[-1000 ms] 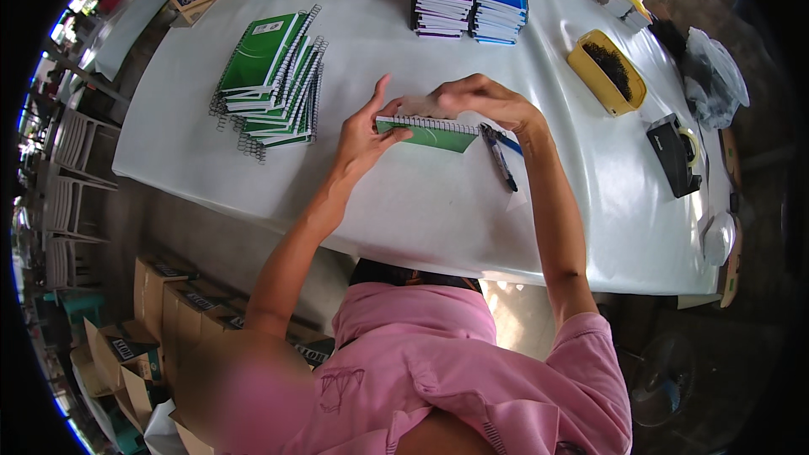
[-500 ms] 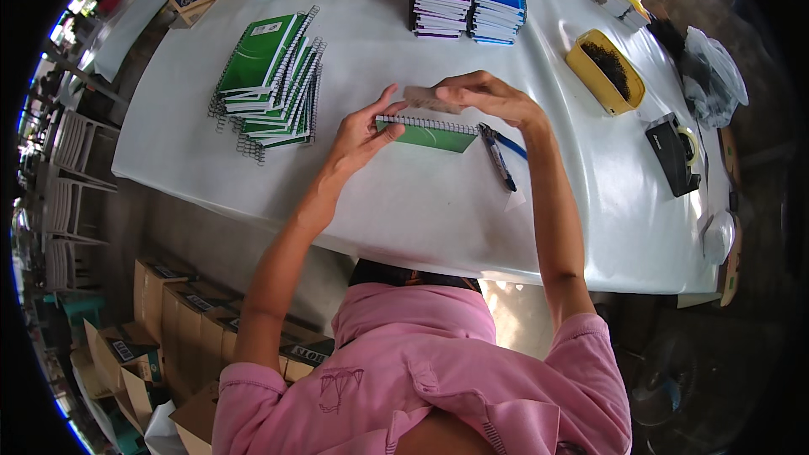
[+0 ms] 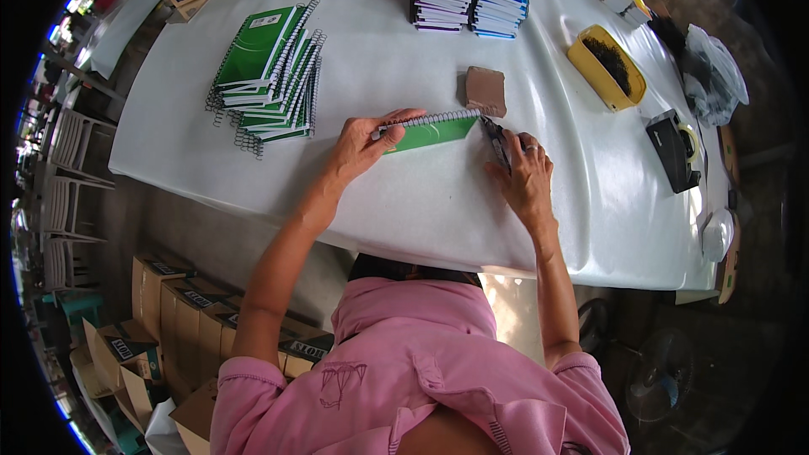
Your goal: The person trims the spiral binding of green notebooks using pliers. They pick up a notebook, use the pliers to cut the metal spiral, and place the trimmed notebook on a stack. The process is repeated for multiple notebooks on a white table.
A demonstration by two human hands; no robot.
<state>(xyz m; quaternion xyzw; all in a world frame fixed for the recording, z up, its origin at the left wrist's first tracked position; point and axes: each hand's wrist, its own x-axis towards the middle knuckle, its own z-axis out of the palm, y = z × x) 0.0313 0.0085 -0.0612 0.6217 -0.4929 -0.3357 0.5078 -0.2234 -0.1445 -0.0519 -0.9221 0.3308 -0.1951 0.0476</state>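
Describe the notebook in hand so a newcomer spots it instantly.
On the white-covered table, find the messy pile of green notebooks toward the left, then look right to the person's left hand. It grips one end of a green spiral notebook. Unlike the piled ones, this one is alone, with its coil along the upper edge in the picture.

a wide fisheye camera is looking down from the person's head, the left of a pair. it is facing over the pink shirt (image 3: 379,337) and the forearms (image 3: 291,261) onto the worktop (image 3: 421,219), sitting close above, with edges curving toward the rim.
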